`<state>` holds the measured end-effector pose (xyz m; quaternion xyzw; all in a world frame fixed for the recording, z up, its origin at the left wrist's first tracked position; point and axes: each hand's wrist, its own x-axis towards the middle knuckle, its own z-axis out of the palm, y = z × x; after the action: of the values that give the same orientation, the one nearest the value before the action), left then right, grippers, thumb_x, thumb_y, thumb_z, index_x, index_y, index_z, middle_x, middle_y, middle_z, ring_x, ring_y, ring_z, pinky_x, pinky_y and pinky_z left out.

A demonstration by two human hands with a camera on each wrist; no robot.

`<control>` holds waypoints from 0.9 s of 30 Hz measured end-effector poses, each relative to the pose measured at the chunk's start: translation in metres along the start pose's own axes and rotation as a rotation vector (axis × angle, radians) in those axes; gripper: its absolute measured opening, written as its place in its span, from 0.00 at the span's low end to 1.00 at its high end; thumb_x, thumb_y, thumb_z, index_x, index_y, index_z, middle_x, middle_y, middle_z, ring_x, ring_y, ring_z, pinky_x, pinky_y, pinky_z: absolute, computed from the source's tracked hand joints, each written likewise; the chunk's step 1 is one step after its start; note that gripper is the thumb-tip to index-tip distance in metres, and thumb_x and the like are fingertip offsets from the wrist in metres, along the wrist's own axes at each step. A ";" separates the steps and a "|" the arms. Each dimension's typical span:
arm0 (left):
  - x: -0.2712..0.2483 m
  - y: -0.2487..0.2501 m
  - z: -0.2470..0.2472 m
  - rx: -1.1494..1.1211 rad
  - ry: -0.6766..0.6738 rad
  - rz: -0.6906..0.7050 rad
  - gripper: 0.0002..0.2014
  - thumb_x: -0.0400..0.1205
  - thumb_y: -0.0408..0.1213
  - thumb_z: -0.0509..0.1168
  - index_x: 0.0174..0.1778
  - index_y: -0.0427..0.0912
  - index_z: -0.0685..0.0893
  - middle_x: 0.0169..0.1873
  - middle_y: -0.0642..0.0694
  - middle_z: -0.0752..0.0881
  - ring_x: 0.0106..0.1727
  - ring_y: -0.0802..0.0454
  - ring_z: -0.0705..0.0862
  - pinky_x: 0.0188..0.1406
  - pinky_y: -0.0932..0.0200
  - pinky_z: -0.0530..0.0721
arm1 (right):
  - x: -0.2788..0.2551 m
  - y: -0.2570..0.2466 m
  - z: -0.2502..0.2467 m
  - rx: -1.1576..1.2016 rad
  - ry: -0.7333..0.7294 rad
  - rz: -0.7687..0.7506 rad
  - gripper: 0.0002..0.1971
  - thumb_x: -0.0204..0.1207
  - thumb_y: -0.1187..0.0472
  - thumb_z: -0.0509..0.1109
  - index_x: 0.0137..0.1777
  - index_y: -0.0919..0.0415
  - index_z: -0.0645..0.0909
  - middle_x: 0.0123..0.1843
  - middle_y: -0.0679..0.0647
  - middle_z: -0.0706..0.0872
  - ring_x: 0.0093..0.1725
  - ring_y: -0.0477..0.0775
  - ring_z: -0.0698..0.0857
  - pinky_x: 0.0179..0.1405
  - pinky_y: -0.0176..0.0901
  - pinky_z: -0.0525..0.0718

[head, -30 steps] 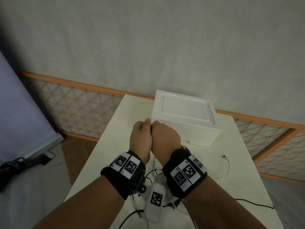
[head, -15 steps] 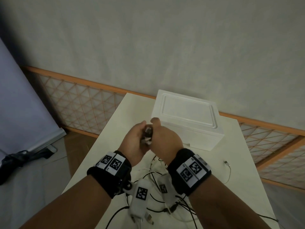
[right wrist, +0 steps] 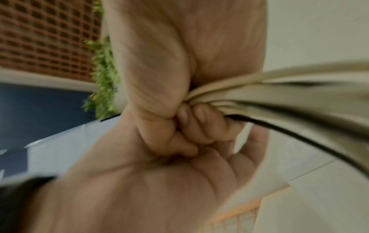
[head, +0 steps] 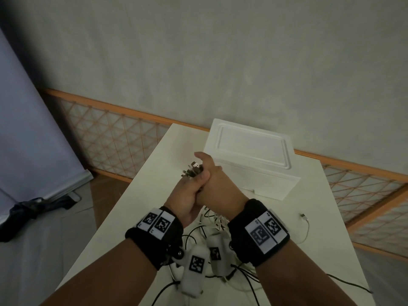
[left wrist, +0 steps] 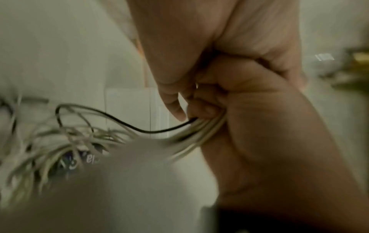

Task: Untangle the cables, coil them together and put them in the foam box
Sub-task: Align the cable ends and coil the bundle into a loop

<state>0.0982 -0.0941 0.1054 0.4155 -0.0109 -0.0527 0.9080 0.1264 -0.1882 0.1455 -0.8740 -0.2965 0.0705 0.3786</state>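
Observation:
Both hands meet above the middle of the white table [head: 141, 195]. My left hand [head: 186, 196] lies palm-up and grips the cable bundle [head: 193, 171], whose metal plug ends stick out to the upper left. My right hand [head: 217, 184] wraps over the same bundle from the right. In the left wrist view the white and black cables [left wrist: 191, 132] leave the curled fingers [left wrist: 207, 108] and trail down to a loose tangle [left wrist: 66, 138]. The right wrist view shows the cable bundle [right wrist: 259, 96] pinched between both hands. The white foam box [head: 251, 155] stands just behind, its lid on.
Slack cable loops [head: 212, 219] lie on the table under my wrists. A white cable end with a plug [head: 304, 217] rests to the right, and a black cable [head: 348, 283] runs off the near right edge. An orange lattice fence [head: 114, 138] lines the wall.
My hands have twisted together: the left turned palm-up beneath the right, and the plug ends now poke out to the upper left. More slack cable shows on the table.

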 end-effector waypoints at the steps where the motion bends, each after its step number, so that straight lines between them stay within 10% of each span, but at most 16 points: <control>1: 0.000 0.000 0.001 -0.028 0.014 -0.010 0.41 0.51 0.52 0.87 0.58 0.36 0.85 0.57 0.40 0.89 0.59 0.48 0.87 0.50 0.55 0.87 | 0.000 0.000 0.003 -0.010 -0.006 -0.002 0.41 0.71 0.72 0.69 0.81 0.60 0.52 0.48 0.55 0.87 0.45 0.49 0.85 0.49 0.36 0.81; 5: 0.000 0.002 -0.001 -0.004 0.099 0.037 0.12 0.71 0.40 0.72 0.47 0.39 0.92 0.51 0.40 0.91 0.55 0.49 0.89 0.46 0.59 0.87 | 0.000 -0.002 0.006 -0.028 0.001 -0.040 0.46 0.72 0.73 0.69 0.83 0.65 0.43 0.47 0.51 0.86 0.42 0.38 0.79 0.45 0.13 0.70; 10: 0.002 0.008 -0.004 0.179 0.198 0.089 0.23 0.73 0.46 0.71 0.52 0.27 0.86 0.50 0.31 0.89 0.52 0.44 0.89 0.48 0.58 0.86 | 0.001 0.002 0.020 -0.296 0.042 -0.023 0.43 0.81 0.63 0.62 0.80 0.72 0.31 0.45 0.43 0.81 0.44 0.41 0.81 0.62 0.13 0.55; 16: 0.008 0.009 0.002 0.196 0.322 0.147 0.09 0.81 0.37 0.68 0.38 0.35 0.86 0.31 0.41 0.88 0.38 0.46 0.88 0.39 0.56 0.85 | -0.002 0.014 0.021 0.004 0.178 0.140 0.52 0.75 0.62 0.70 0.81 0.59 0.28 0.43 0.51 0.89 0.37 0.46 0.86 0.39 0.35 0.84; 19: 0.017 0.014 -0.005 0.052 0.348 0.108 0.11 0.80 0.39 0.67 0.33 0.39 0.82 0.26 0.44 0.84 0.38 0.47 0.87 0.40 0.55 0.85 | -0.010 0.019 0.016 0.230 0.091 0.195 0.49 0.72 0.60 0.75 0.82 0.50 0.42 0.36 0.52 0.88 0.31 0.45 0.85 0.32 0.31 0.80; 22: 0.018 0.009 -0.015 -0.056 0.288 0.083 0.13 0.71 0.47 0.74 0.31 0.41 0.82 0.28 0.46 0.83 0.37 0.48 0.84 0.42 0.54 0.85 | -0.014 0.027 0.016 0.087 0.048 0.159 0.23 0.76 0.55 0.71 0.67 0.58 0.69 0.38 0.51 0.86 0.33 0.48 0.83 0.32 0.40 0.79; 27: 0.008 -0.009 -0.014 0.075 0.148 0.187 0.32 0.56 0.44 0.83 0.54 0.38 0.83 0.45 0.48 0.91 0.49 0.54 0.89 0.47 0.64 0.85 | -0.011 0.027 0.002 -0.075 0.079 0.084 0.04 0.79 0.59 0.66 0.46 0.59 0.75 0.37 0.48 0.80 0.34 0.49 0.76 0.30 0.34 0.70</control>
<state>0.1063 -0.0899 0.0890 0.4492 0.0155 0.0633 0.8911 0.1292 -0.2079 0.1234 -0.9012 -0.2470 0.0406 0.3538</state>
